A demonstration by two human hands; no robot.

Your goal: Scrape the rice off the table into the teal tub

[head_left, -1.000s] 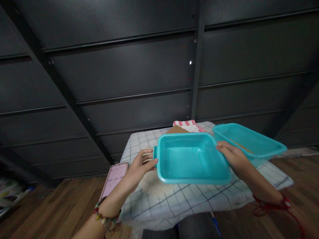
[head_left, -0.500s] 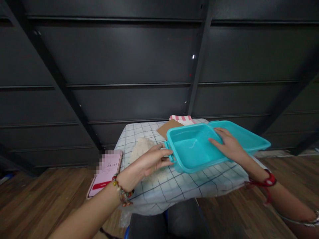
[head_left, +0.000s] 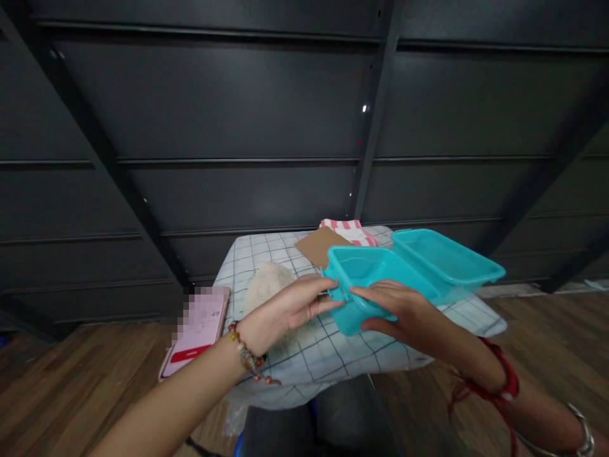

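Note:
A turquoise plastic box [head_left: 366, 270] sits over the checked tablecloth, its top uncovered and a latch on its left end. My left hand [head_left: 297, 304] has thumb and fingers closed around that latch end. Across the near left corner lies my right hand [head_left: 404, 314], its fingertips against the rim close to my left fingers and its thumb lower on the outer wall. A second turquoise piece [head_left: 447, 257], shallow and see-through, adjoins the box's right side; whether it is a lid or another box I cannot tell. Beside my left hand rests a cream-coloured heap [head_left: 269, 285], its material unclear.
The small table wears a white checked cloth [head_left: 285, 397]. Toward its back lie a brown flat sheet [head_left: 318, 246] and a pink-striped cloth [head_left: 349, 230]. A pink phone [head_left: 202, 324] is at the left edge. Dark metal panels [head_left: 238, 101] stand behind.
My right hand has come from inside the box, near its right side, to the near left corner by my left hand. The box now tilts differently, showing more of its left end.

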